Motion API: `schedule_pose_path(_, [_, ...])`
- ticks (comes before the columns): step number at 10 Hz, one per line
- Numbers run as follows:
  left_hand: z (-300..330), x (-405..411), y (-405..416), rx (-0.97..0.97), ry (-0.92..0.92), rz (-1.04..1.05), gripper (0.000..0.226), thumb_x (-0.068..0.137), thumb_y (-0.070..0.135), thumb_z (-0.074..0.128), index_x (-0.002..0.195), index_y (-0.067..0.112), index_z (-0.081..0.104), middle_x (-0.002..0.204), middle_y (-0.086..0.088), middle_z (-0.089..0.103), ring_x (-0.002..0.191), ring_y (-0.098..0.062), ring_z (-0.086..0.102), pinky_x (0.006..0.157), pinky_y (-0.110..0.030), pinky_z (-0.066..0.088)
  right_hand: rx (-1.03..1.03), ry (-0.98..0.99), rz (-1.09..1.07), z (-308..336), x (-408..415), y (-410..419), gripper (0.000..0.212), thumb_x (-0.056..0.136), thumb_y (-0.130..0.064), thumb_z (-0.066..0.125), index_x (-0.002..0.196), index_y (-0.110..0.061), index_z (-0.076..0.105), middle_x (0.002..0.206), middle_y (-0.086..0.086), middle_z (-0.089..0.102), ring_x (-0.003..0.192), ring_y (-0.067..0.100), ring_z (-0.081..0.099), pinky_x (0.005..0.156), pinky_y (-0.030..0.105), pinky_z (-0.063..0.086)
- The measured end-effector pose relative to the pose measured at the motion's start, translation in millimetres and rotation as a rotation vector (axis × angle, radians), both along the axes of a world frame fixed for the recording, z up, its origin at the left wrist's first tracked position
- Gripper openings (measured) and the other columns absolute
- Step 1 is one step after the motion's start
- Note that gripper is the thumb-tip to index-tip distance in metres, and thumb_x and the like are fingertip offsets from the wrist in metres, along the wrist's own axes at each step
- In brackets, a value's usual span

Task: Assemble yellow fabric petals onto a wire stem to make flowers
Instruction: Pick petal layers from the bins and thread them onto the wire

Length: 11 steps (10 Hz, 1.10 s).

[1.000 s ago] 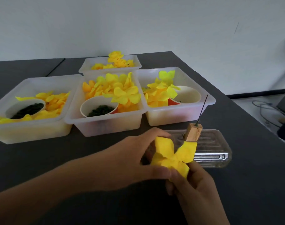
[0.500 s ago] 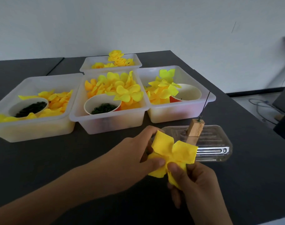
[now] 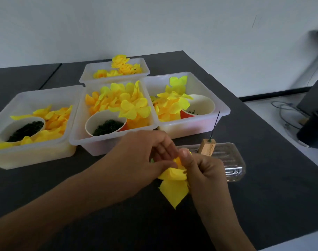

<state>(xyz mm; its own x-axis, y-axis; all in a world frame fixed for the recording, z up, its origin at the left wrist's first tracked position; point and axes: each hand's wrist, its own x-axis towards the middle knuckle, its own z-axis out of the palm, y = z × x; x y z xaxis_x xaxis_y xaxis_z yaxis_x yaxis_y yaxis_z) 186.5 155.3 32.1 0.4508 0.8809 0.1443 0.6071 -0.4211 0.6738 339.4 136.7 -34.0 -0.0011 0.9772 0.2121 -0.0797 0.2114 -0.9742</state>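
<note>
2 hands, left hand (image 3: 145,156) and right hand (image 3: 203,171), pinch the yellow petal piece (image 3: 173,189) at lower centre; next, likely threading it onto the wire stem (image 3: 215,124).

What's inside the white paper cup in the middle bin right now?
The white paper cup in the middle bin holds a heap of small dark green pieces. Yellow petals overlap its far rim, hiding that edge; the cup's bottom is covered.

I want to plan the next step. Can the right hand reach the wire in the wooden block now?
Probably yes. The wire stands in the wooden block just beyond the right hand, with nothing between them. But the right hand and left hand both pinch the yellow petal piece.
</note>
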Motion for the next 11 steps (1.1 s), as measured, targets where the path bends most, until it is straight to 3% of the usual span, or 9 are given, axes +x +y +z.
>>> schedule_pose_path(1, [8.5,-2.7,16.6,0.03,-0.024,0.018,0.013,0.08,0.025,0.074,0.078,0.035,0.066,0.077,0.024,0.067,0.073,0.006,0.063,0.059,-0.005,0.044,0.032,0.058,0.056,14.2,-1.7,16.5,0.055,0.085,-0.038,0.053,0.055,0.008,0.049,0.045,0.001,0.042,0.042,0.004,0.04,0.046,0.012,0.035])
schedule_pose_path(2, [18.1,-12.2,49.0,0.126,0.008,0.09,0.012,0.082,0.02,0.07,0.08,0.032,0.068,0.074,0.016,0.066,0.072,0.003,0.06,0.061,-0.005,0.041,-0.002,0.11,0.114,21.2,-1.8,33.4,0.059,0.084,-0.039,0.056,0.063,0.015,0.05,0.049,0.013,0.048,0.045,0.01,0.044,0.047,0.015,0.039])
schedule_pose_path(3, [21.8,-22.4,98.8,0.23,0.032,0.22,0.014,0.084,0.013,0.07,0.081,0.025,0.065,0.076,0.012,0.064,0.074,-0.001,0.057,0.062,-0.003,0.037,-0.081,0.103,0.162,22.9,-3.1,44.6,0.056,0.081,-0.049,0.06,0.066,0.005,0.055,0.058,0.017,0.056,0.054,0.019,0.051,0.052,0.025,0.047])
schedule_pose_path(4, [18.1,-19.9,151.4,0.333,0.008,0.318,0.013,0.086,0.011,0.069,0.084,0.021,0.062,0.076,0.013,0.061,0.068,0.0,0.055,0.063,-0.003,0.036,-0.151,0.029,0.194,19.2,-6.0,50.4,0.042,0.075,-0.058,0.058,0.06,-0.019,0.065,0.054,0.0,0.056,0.053,0.005,0.051,0.053,0.016,0.044])
schedule_pose_path(6, [-10.2,19.3,237.7,0.451,0.26,0.283,0.015,0.091,0.017,0.062,0.106,0.018,0.059,0.101,0.001,0.064,0.092,-0.02,0.06,0.079,-0.041,0.051,-0.181,-0.158,0.2,-1.3,-6.9,64.0,0.047,0.074,-0.07,0.056,0.049,-0.03,0.054,0.05,-0.006,0.043,0.051,0.002,0.041,0.053,0.023,0.035])
schedule_pose_path(8, [-8.9,18.8,270.2,-0.034,0.518,-0.129,0.083,0.08,0.068,0.054,0.15,0.041,0.019,0.161,0.004,0.015,0.147,-0.02,0.013,0.117,-0.042,0.018,-0.225,-0.225,0.237,-13.9,2.5,79.0,0.048,0.067,-0.076,0.054,0.045,-0.033,0.055,0.047,-0.008,0.046,0.051,0.0,0.048,0.056,0.016,0.035])
schedule_pose_path(9, [-21.2,15.4,256.4,-0.134,0.707,-0.244,0.107,0.067,0.072,0.069,0.144,0.059,-0.003,0.16,0.02,-0.011,0.148,-0.014,-0.01,0.117,-0.05,0.009,-0.303,-0.261,0.288,-11.6,3.2,79.3,0.051,0.054,-0.091,0.048,0.046,-0.042,0.059,0.05,-0.013,0.052,0.058,-0.001,0.055,0.059,0.011,0.037])
schedule_pose_path(10, [-41.1,19.0,249.6,0.046,0.859,-0.264,0.091,0.08,0.051,0.071,0.146,0.052,0.008,0.161,0.013,-0.001,0.149,-0.02,-0.002,0.119,-0.056,0.01,-0.355,-0.143,0.27,0.0,4.6,86.4,0.036,0.063,-0.082,0.051,0.051,-0.051,0.063,0.059,-0.021,0.06,0.076,-0.003,0.061,0.069,0.008,0.04])
schedule_pose_path(11, [-45.9,15.2,258.9,0.237,0.878,-0.193,0.066,0.09,0.041,0.061,0.144,0.046,0.023,0.16,0.005,0.014,0.148,-0.023,0.01,0.118,-0.056,0.014,-0.355,-0.257,-0.046,-1.7,-16.1,98.7,0.04,0.075,0.002,0.054,0.036,0.01,0.049,0.034,0.003,0.028,0.052,0.042,0.035,0.073,0.047,0.051])
